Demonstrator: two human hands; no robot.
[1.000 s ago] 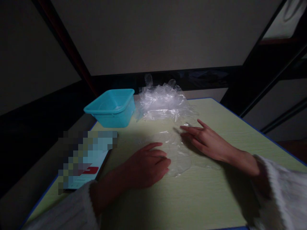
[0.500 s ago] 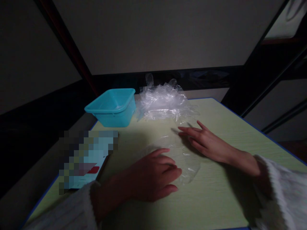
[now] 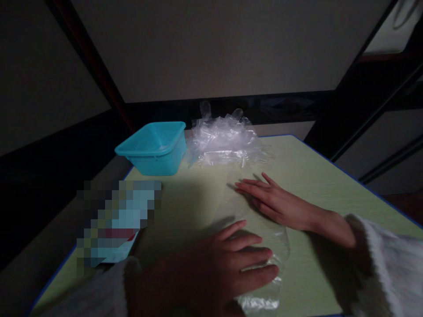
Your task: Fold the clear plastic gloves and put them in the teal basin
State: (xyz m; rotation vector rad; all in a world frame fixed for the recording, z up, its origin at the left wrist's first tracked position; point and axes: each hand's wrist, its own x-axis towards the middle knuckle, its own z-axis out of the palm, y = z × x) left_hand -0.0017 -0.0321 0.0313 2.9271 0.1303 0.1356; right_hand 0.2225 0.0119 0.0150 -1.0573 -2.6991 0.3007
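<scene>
A clear plastic disposable glove point(image 3: 259, 303) lies spread on the table, its cuff end toward the front edge. My left hand point(image 3: 231, 259) is over its lower part, palm down with the fingers spread. Farther up, my right hand point(image 3: 280, 202) rests on or just above the film, fingers stretched out to the left. Neither hand grips anything. The glove's far end is faint against the tabletop, and part of it is hidden beneath my hands. Behind it sits a heap of similar clear gloves point(image 3: 224, 136).
At the back left of the pale green table point(image 3: 317, 185) stands a turquoise plastic basin point(image 3: 155, 163). A phone or tablet point(image 3: 128, 220), its screen blurred out, lies along the left side. A grey panel point(image 3: 214, 53) rises behind the table.
My left hand has moved right and nearer to me, its fingers spreading wider. My right hand has shifted slightly left and nearer. The glove lies straighter, farther toward the front edge.
</scene>
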